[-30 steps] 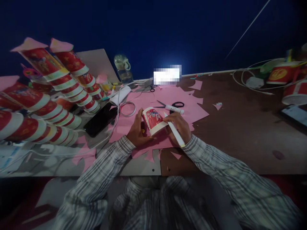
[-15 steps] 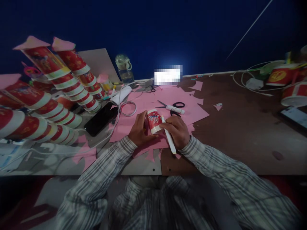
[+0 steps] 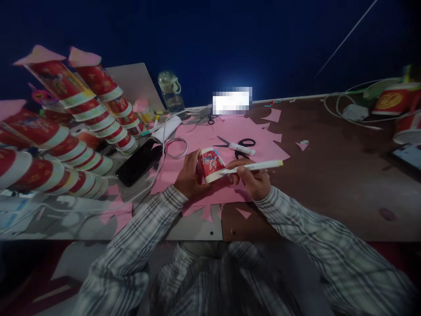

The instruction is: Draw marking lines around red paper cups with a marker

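My left hand [image 3: 188,175] is wrapped round a red and white paper cup [image 3: 210,164] that stands mouth-down on a sheet of pink paper [image 3: 226,136]. My right hand [image 3: 251,179] pinches a white marker [image 3: 255,166] that lies almost level, its tip against the cup's lower rim at the right. Both sleeves are checked grey.
Stacks of red paper cups [image 3: 82,114] lean in from the left. A black phone [image 3: 140,161], a tape ring [image 3: 175,147], scissors [image 3: 241,142], a second marker [image 3: 241,149] and a water bottle [image 3: 171,92] lie behind the cup. Cables and more cups [image 3: 391,98] sit at far right.
The marker has swung from pointing down toward me to lying almost level, pointing right. My right hand shifted to the cup's right side. The cup stays under my left hand.
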`<state>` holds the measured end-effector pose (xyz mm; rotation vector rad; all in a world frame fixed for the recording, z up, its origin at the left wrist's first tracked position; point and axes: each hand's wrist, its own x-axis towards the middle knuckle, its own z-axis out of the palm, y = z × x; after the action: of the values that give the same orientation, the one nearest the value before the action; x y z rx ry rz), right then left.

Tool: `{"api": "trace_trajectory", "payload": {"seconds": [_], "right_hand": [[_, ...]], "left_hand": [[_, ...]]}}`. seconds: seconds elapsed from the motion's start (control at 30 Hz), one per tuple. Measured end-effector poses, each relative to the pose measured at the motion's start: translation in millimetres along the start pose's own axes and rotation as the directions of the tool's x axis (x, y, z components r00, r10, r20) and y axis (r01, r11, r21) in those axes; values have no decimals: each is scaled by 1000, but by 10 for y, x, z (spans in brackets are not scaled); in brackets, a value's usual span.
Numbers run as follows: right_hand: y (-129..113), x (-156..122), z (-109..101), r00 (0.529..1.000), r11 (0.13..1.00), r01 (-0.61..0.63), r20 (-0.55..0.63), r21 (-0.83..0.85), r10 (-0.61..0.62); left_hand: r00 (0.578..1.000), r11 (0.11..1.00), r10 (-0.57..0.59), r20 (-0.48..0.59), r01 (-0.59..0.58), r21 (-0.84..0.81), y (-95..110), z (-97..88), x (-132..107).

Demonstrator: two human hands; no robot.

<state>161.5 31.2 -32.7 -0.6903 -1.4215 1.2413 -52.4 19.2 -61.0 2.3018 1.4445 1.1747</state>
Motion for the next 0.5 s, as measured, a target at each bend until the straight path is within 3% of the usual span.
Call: {"api": "trace_trajectory", "payload": {"seconds": [0.5], "right_hand": [[-56, -16, 25, 996, 973, 87, 55, -215, -77]], "left_hand": [[999, 996, 41, 30, -43, 78, -22, 10, 7]]}}
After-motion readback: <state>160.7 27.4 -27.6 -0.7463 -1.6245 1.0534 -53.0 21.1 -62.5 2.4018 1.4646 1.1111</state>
